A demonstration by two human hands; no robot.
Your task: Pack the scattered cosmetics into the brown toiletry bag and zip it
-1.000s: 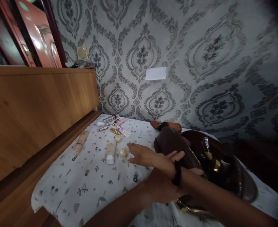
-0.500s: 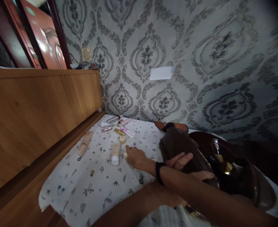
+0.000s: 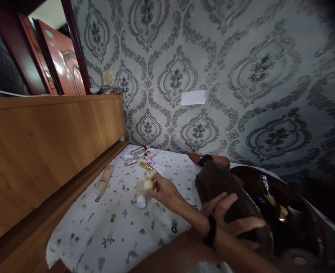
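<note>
My right hand (image 3: 167,191) reaches left across my left arm, a black band on its wrist. Its fingers are closed on a small round cream-and-gold jar (image 3: 149,185), held over a beige tube with a white cap (image 3: 141,197). Just behind lies another small round piece (image 3: 149,174), partly hidden by the hand. My left hand (image 3: 227,214) rests with spread fingers against the side of a dark brown bag (image 3: 214,180). The bag gapes, with a clear-topped bottle (image 3: 265,185) and a gold-coloured item (image 3: 282,214) inside.
A larger beige tube (image 3: 106,179) lies by the wooden headboard-like panel (image 3: 56,132). Toward the wall are a gold lipstick-like tube (image 3: 145,165), a pink card (image 3: 155,165) and several slim cosmetics. A patterned white sheet (image 3: 99,231) lies underneath. The bag's brown strap (image 3: 194,157) rests near the wall.
My right hand has risen slightly off the sheet with the small jar, moving left over the beige tube. My left hand's fingers have spread wider on the bag. The view has tilted up slightly.
</note>
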